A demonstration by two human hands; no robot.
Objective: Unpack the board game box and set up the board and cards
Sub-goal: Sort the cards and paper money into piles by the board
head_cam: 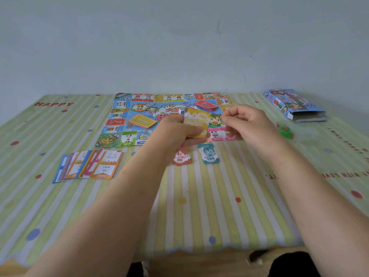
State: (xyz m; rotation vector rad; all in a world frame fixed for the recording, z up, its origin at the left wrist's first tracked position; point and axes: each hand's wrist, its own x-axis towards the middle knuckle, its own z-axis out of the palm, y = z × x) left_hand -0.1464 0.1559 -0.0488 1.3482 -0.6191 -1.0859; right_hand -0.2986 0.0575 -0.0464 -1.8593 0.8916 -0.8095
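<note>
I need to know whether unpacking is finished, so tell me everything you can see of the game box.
The game box is a flat cardboard carton, blue with bright cartoon printing. It lies on its broad face at the far right of the table, close to the wall and well apart from the board. Its near end stands open and shows a grey inside. The view does not show whether anything is left in it. Nothing but the table touches it.
</note>
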